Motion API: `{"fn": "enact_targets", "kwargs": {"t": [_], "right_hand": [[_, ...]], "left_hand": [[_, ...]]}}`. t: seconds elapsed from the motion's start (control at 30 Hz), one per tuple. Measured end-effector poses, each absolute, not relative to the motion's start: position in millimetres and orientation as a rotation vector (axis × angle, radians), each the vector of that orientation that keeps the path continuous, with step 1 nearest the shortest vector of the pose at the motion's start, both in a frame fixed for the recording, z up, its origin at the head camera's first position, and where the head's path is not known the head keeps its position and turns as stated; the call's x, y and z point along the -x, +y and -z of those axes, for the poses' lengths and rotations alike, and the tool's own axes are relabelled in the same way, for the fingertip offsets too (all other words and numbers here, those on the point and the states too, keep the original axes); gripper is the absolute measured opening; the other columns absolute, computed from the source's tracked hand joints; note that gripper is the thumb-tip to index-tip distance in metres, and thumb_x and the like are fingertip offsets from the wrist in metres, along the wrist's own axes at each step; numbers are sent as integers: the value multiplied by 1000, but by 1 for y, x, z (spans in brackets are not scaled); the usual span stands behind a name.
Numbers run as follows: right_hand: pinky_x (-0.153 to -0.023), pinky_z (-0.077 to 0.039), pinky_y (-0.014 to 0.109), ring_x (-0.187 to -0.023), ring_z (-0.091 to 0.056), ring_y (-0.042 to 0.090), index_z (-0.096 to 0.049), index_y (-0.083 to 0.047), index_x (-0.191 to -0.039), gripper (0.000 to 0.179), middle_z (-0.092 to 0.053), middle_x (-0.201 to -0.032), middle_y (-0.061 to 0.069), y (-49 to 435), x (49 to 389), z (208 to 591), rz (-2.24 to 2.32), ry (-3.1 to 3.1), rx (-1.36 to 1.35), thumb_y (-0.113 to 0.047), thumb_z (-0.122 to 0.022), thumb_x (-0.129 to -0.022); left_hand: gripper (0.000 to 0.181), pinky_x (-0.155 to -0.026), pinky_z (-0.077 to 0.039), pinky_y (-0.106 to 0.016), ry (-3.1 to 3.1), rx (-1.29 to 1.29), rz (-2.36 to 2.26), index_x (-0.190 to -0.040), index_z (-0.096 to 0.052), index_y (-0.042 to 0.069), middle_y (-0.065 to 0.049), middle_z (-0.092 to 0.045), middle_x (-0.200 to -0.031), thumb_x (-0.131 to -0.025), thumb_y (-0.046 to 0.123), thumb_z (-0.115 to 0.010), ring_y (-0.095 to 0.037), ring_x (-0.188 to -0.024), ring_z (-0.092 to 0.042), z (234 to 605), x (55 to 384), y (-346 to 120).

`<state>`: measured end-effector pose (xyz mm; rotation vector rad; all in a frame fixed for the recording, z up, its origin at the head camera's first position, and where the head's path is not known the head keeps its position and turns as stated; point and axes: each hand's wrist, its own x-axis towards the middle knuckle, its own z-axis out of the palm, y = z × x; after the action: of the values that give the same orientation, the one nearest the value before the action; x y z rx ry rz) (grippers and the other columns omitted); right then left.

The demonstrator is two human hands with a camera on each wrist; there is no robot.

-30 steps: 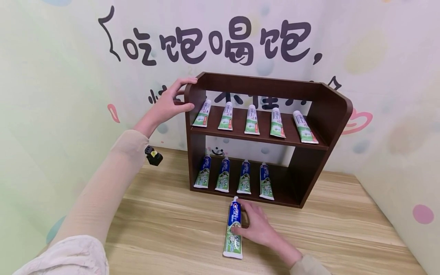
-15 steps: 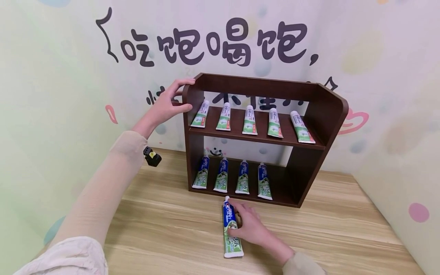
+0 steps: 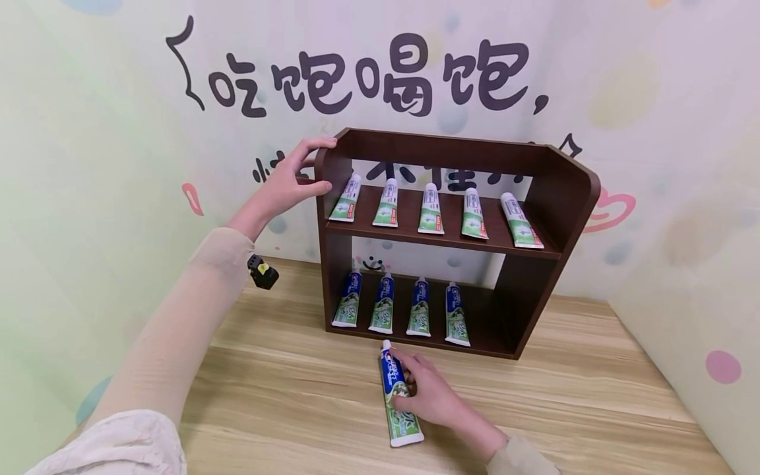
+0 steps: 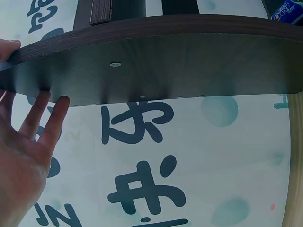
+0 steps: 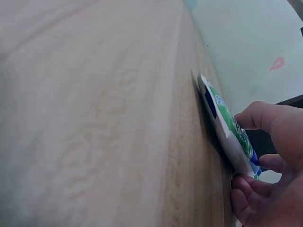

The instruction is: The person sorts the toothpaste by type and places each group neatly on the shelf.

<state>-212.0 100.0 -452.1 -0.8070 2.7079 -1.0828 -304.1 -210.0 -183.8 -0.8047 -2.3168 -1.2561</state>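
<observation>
My left hand [image 3: 284, 186] grips the left side panel of a dark brown two-tier shelf [image 3: 442, 146], thumb at the front edge. In the left wrist view its fingers [image 4: 57, 118] lie against the panel's outer face. On the wooden table before the shelf lies a blue and green toothpaste tube [image 3: 394, 377], cap toward the shelf. My right hand [image 3: 432, 396] holds this tube from its right side, with the thumb on its face and the index finger near the cap end. In the right wrist view the toothpaste's crimped end tilts slightly off the tabletop.
Several green and white toothpaste tubes [image 3: 431, 210] stand in a row on the upper tier. Several blue and green tubes [image 3: 419, 307] line the lower tier, left of its right wall. Behind is a printed wall [image 3: 653, 132]. A small black device [image 3: 263, 272] shows below the left wrist.
My right hand and the toothpaste have shifted a little left, and the tube has turned so its cap points further left. The left hand keeps its hold on the shelf.
</observation>
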Motion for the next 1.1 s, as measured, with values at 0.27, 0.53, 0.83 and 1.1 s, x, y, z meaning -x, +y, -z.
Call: {"fn": "enact_targets", "kwargs": {"t": [0.27, 0.53, 0.83, 1.1], "right_hand": [[-94, -49, 51, -115, -50, 29, -34, -18, -154, 99, -51, -135, 18, 101, 205, 452, 1022, 2695, 816, -32, -86, -71], [-85, -50, 39, -108, -51, 22, -37, -23, -153, 92, -50, -135, 13, 96, 200, 451, 1042, 2666, 756, -27, -85, -74], [-78, -52, 38, -101, -57, 23, -44, -23, -148, 88, -57, -125, 16, 88, 193, 448, 1033, 2712, 707, -22, -86, -70], [-66, -51, 26, -88, -61, 17, -42, -20, -148, 88, -66, -107, 13, 91, 203, 436, 1038, 2570, 781, -17, -84, -71]], "left_hand": [[60, -105, -46, -53, -2319, 797, 1258, -144, -41, 8, -5, -37, -157, -89, 1, -64, -37, -136, -45, 184, 304, -211], [60, -107, -45, -53, -2324, 796, 1251, -144, -41, 9, -5, -37, -157, -90, 3, -65, -37, -137, -44, 184, 304, -211], [60, -106, -46, -54, -2325, 797, 1251, -144, -41, 9, -5, -36, -158, -89, 2, -64, -37, -137, -45, 184, 304, -211], [60, -105, -47, -52, -2318, 803, 1260, -144, -41, 9, -5, -37, -157, -89, 2, -64, -37, -136, -46, 184, 304, -210]]}}
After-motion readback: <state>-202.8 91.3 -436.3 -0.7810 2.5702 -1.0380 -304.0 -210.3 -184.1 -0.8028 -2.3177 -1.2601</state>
